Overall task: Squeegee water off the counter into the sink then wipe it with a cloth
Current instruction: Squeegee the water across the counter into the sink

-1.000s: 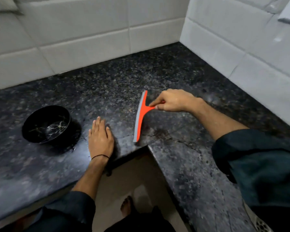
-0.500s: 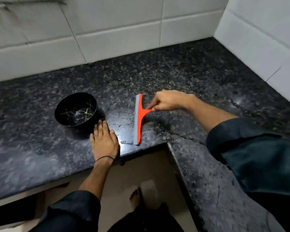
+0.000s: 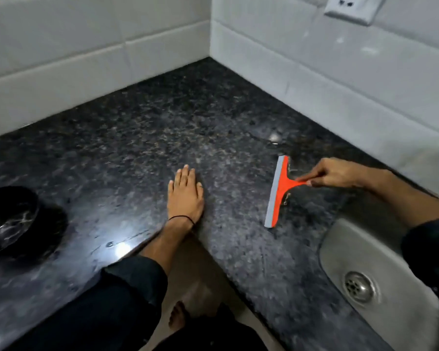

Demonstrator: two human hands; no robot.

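Note:
An orange squeegee (image 3: 279, 191) with a grey blade stands on the dark speckled granite counter (image 3: 142, 138), blade edge down. My right hand (image 3: 332, 173) pinches its short handle from the right. The steel sink (image 3: 380, 282) with its round drain lies just to the lower right of the squeegee. My left hand (image 3: 185, 196) rests flat on the counter, fingers together, holding nothing, well left of the squeegee. Small wet glints show on the counter near its front edge. I see no cloth.
A black bowl (image 3: 9, 221) with pale veining stands at the far left of the counter. White tiled walls meet in a corner behind. A wall socket (image 3: 350, 7) is at the top right. The counter's inner corner and floor lie below my left forearm.
The squeegee has been drawn to the right across the counter toward the sink. The view has swung right, bringing the sink in and pushing the bowl to the left edge. My left hand stays flat.

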